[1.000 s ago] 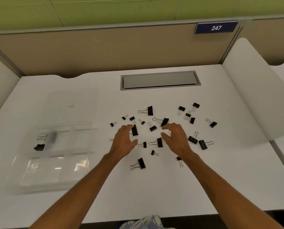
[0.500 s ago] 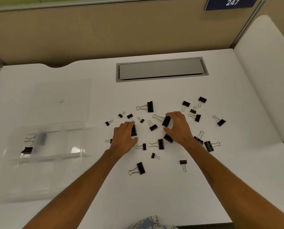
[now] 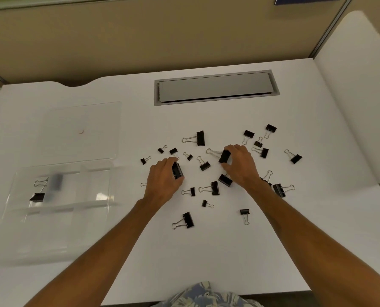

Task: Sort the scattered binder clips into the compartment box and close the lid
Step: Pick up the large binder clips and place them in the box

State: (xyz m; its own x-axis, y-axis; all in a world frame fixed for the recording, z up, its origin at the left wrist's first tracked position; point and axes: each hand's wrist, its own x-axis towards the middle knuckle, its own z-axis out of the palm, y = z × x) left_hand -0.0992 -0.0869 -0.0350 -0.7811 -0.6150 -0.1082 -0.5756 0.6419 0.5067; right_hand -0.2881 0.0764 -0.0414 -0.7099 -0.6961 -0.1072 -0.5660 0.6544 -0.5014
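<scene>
My left hand [image 3: 162, 178] is pinched around a large black clip [image 3: 177, 170] at the left side of the scatter, thumb below it and fingers over its top, the clip's long axis running roughly from 11 to 5 o'clock. My right hand [image 3: 240, 167] is closed the same way on another large clip [image 3: 224, 156], whose wire handles [image 3: 212, 152] stick out toward 10 o'clock. Whether either clip is off the tabletop [image 3: 206, 251] yet I cannot tell; both look gripped but low

What matters for the carry is where the compartment box [image 3: 58, 209] lies: out at 9 o'clock from both hands, well apart from the pile, its clear lid [image 3: 80, 129] lying open and flat at the box's 12 o'clock side. My left hand is plainly the nearer one, so I judge it should go first, while the right has to cross over the scatter to get there. The box already holds at least a couple of clips [image 3: 38, 196] in its far-left compartments, partly blurred through the plastic

Most of the job is left, I reckon: many clips of several sizes lie loose around my hands, from a big one [image 3: 198, 138] at 12 o'clock to another [image 3: 187, 220] at 6 o'clock, and a cluster [image 3: 260, 142] off at 2 o'clock
</scene>
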